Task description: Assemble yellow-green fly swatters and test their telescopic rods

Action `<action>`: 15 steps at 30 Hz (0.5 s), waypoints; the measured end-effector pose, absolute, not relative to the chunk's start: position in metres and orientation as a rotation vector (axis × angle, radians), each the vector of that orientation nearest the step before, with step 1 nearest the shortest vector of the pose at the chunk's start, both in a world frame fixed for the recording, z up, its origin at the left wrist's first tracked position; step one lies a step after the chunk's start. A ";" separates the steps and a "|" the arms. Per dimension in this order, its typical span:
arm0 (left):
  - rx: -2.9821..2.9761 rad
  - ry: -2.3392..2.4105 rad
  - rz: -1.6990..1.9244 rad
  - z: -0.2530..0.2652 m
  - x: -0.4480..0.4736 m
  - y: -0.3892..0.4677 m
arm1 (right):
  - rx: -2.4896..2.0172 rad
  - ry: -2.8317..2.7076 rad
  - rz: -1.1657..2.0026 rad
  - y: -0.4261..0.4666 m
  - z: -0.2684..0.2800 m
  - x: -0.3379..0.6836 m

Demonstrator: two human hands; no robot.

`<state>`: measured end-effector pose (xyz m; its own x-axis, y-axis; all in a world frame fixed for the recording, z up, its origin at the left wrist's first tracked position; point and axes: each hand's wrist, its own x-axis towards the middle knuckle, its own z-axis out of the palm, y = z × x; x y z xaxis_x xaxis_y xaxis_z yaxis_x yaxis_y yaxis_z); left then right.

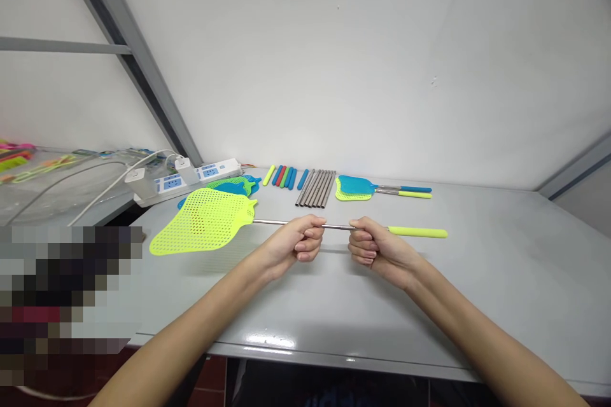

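A yellow-green fly swatter [210, 221] is held level above the table, its perforated head to the left and its handle to the right. My left hand [300, 243] is closed around its thin metal rod, on the side nearer the head. Gripping the same rod closer to the handle is my right hand [377, 248], also closed. A short stretch of bare rod shows between the two fists. Behind the head lie blue and green swatter heads [231, 186], partly covered by it.
Several metal tubes [316, 189] lie in a row on the table [382, 324], beside coloured handle grips [283, 177]. Two assembled swatters [358, 186] lie back right. A white power strip [210, 170] with plugs and cables sits at the left. A blurred-out area covers the lower left.
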<state>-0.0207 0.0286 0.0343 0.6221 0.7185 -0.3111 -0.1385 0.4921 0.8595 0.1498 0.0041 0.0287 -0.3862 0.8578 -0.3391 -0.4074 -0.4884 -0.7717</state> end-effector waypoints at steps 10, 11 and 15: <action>0.987 0.731 0.609 0.034 -0.025 0.032 | -0.961 -0.866 1.880 0.006 0.029 0.154; 1.014 0.717 0.634 0.031 -0.024 0.031 | -0.968 -0.897 1.845 0.006 0.028 0.154; 1.080 0.672 0.718 0.019 -0.019 0.029 | -0.968 -0.981 1.782 0.002 0.025 0.152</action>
<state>-0.0192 0.0290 0.0186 0.5964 0.7913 -0.1343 -0.1857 0.2988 0.9361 0.1522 0.0025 0.0255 -0.3295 0.9190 -0.2166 -0.3088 -0.3217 -0.8951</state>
